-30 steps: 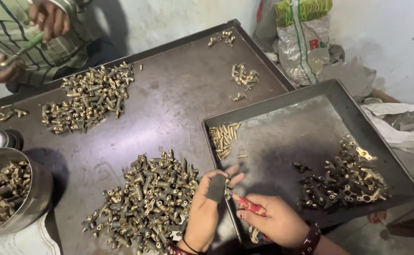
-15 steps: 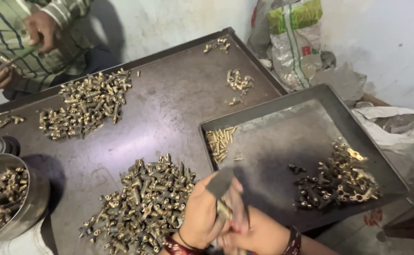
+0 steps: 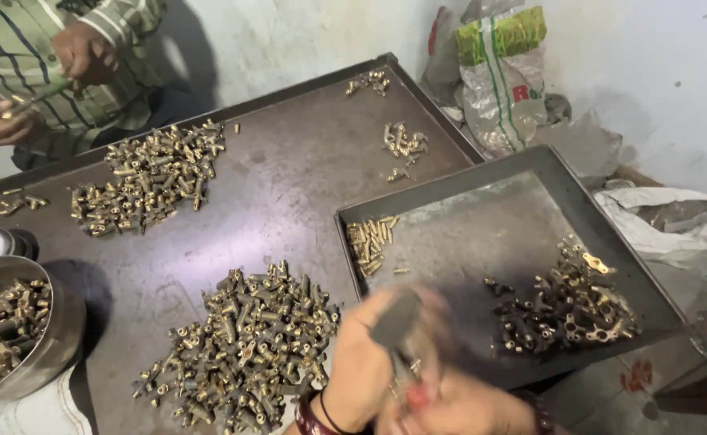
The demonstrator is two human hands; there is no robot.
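At the bottom edge of the head view, both hands are seen close together and heavily blurred. The left hand [image 3: 361,366] is curled, its fingers closed around a small dark flat piece [image 3: 395,321] held upright above the front rim of the tray [image 3: 450,181]. The right hand [image 3: 462,407] is pressed against the left from below; a thin tool with a red handle [image 3: 414,395] is seen between the two hands, and the right hand appears closed on it, though the blur does not allow the grip to be made out for certain. Dark bangles [image 3: 311,417] are worn on the left wrist.

Just left of the hands, a large pile of brass fittings [image 3: 240,346] lies on the dark metal counter [image 3: 289,193]. Inside the tray, a small row of brass pins [image 3: 369,242] is noted at the near left corner and a heap of darker fittings [image 3: 567,310] at the right side, well apart from each other. A second pile of brass fittings [image 3: 148,177] lies on the far left of the counter, with two smaller clusters [image 3: 404,145] near the far right corner. A round steel bowl [image 3: 43,358] holding more brass parts stands at the left edge.

Across the counter, another person in a striped shirt [image 3: 120,32] is seen, both hands raised with a thin green-handled tool [image 3: 43,93] between them. Plastic sacks [image 3: 498,76] are leaned against the wall beyond the tray.
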